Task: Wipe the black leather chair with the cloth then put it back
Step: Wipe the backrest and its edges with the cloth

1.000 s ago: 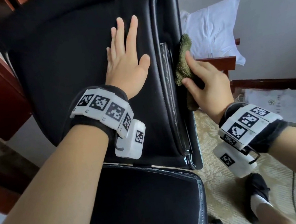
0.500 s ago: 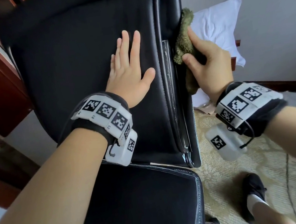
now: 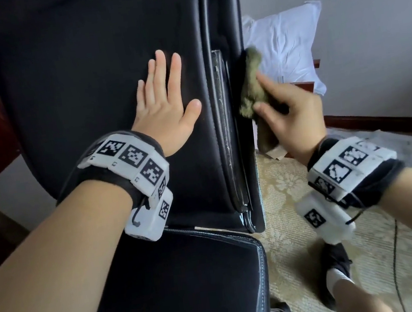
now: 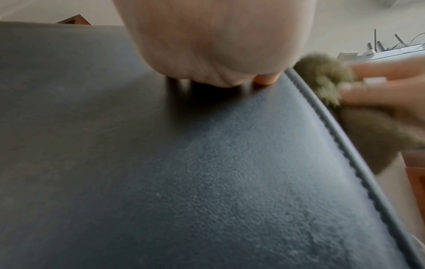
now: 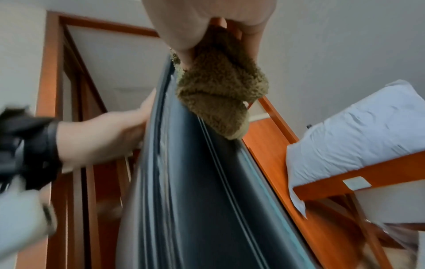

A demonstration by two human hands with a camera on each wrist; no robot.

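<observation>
Seat (image 3: 180,285): black leather, lying nearest. Left hand (image 3: 164,109): pressing flat on the chair back (image 3: 86,93), fingers straight, pointing up it. Right hand (image 3: 286,119): gripping the green cloth (image 3: 251,84), bunched, its long axis running up the back's right edge, touching it. Pillow (image 3: 287,45): white, sitting beyond on a wooden frame (image 5: 345,178).
</observation>
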